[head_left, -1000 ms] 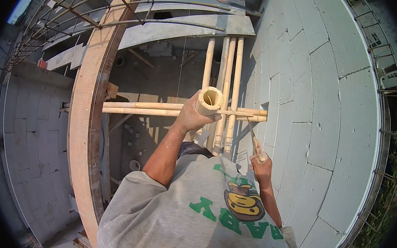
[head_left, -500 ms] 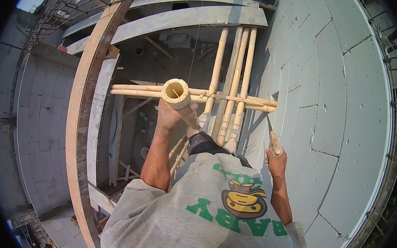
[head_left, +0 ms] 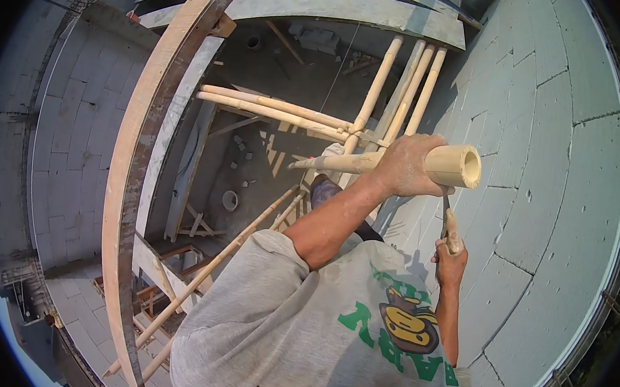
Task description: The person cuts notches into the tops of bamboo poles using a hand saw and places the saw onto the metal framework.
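Observation:
My left hand (head_left: 407, 166) is wrapped round a thick bamboo pole (head_left: 450, 166) close to its hollow cut end. The pole lies tilted, its open end toward the block wall on the right and its narrower part reaching left over the crossed bamboo. Lower right, my right hand (head_left: 452, 262) grips the wooden handle of a hand saw (head_left: 452, 232). The thin blade points up and shows nearly edge-on. Its tip ends just below the pole's end; whether they touch I cannot tell.
Several bamboo poles (head_left: 377, 83) cross below me, joined to horizontal bamboo (head_left: 279, 114). A long timber beam (head_left: 134, 160) curves down the left. The light block wall (head_left: 534, 173) rises close on the right. Far below is a floor with a white bucket (head_left: 230, 201).
The bamboo pole has swung from nearly end-on in the middle over to the right, with my left hand. My right hand, still on the saw, appears slightly lower and farther right. The view has shifted.

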Motion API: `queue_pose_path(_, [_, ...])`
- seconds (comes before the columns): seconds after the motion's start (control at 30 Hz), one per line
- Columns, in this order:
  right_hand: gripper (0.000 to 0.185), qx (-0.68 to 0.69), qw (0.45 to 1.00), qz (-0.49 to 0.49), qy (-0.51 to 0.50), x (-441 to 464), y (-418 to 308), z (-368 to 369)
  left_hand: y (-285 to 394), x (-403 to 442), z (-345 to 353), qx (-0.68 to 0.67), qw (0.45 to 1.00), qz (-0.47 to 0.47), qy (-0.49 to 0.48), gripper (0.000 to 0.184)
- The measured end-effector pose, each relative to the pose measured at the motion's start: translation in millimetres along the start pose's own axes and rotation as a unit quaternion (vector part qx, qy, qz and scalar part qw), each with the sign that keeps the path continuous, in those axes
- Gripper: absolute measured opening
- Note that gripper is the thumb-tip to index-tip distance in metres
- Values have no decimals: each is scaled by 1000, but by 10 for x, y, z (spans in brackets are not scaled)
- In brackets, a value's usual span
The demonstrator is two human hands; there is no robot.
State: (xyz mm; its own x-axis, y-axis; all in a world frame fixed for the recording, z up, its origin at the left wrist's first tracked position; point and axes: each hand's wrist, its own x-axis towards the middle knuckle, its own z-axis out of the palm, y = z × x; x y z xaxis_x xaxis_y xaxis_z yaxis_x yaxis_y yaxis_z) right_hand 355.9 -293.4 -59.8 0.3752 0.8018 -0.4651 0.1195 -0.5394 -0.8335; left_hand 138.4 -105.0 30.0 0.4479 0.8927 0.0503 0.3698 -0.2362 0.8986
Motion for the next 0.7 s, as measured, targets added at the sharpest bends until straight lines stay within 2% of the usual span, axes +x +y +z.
queue_pose_path(0.07, [16,7,1000,15,10,-42,8,-34,-123,144,372,35,995,18,-88,67])
queue_pose_path(0.17, [16,25,998,39,38,-184,130,-196,-934,194,1045,20,995,11,-102,65])
queue_pose_path(0.23, [16,17,996,56,71,-331,222,-284,-1471,109,1158,34,984,-10,-175,67])
queue_pose_path(0.27, [16,-1,994,68,84,-415,272,-299,-1815,25,1216,60,974,-27,-215,64])
queue_pose_path(0.33, [15,-16,990,72,116,-606,350,-280,-2309,-81,1210,30,956,-54,-288,57])
queue_pose_path(0.43, [15,-98,985,43,135,-814,394,-185,-2231,147,1560,50,967,-2,-249,52])
queue_pose_path(0.47, [16,-47,986,80,142,-843,278,-124,-2294,227,1752,45,965,-26,-256,52])
queue_pose_path(0.57, [16,-123,976,-65,170,-787,1,23,-2491,294,1762,49,955,3,-293,51])
queue_pose_path(0.6, [18,-154,968,-98,174,-726,-181,82,-2361,404,1682,54,937,-36,-345,53])
queue_pose_path(0.7, [14,-120,977,-87,153,-584,-610,273,-2395,481,1617,34,914,-54,-400,58])
